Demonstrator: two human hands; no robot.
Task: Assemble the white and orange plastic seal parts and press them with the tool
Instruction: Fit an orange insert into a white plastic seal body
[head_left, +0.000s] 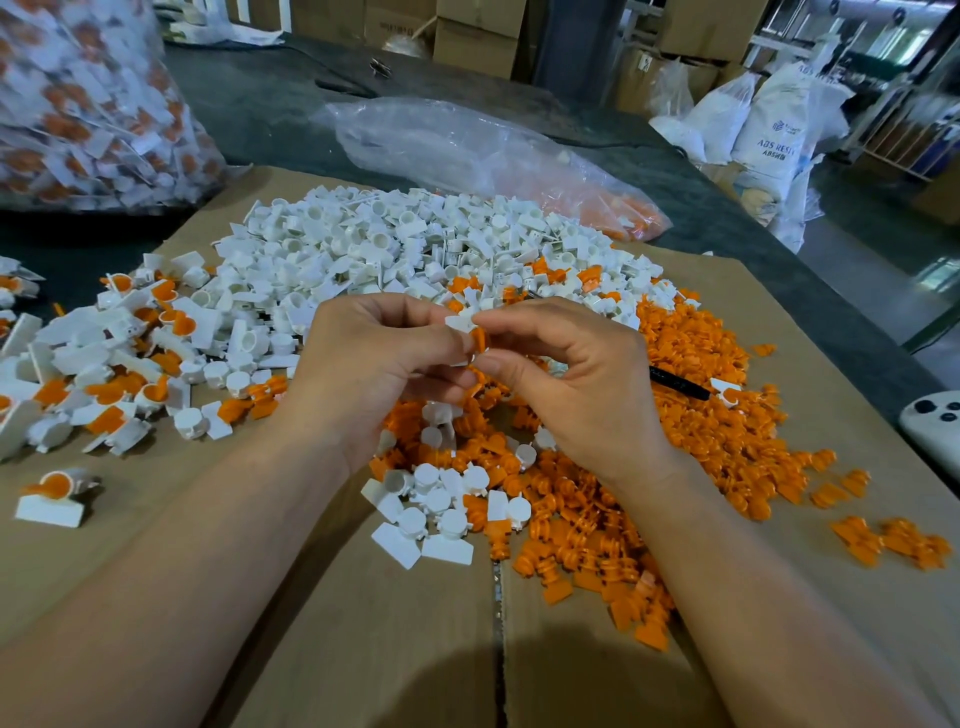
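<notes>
Two hands (374, 364) (571, 384), two clear bags (88, 104) (467, 150), one black tool (680, 385)

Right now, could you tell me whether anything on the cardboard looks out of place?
Nothing looks damaged. The black tool lies on the orange pile, partly hidden by the right hand, and a cluster of white parts lies mixed into that pile's near edge. One assembled seal sits alone, near left.

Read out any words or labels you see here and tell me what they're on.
"ABS RESI", last letter hidden, on the white sack at far right.
Smaller print under it: too blurred to read.
Marks on the cardboard boxes behind: too blurred.
</notes>
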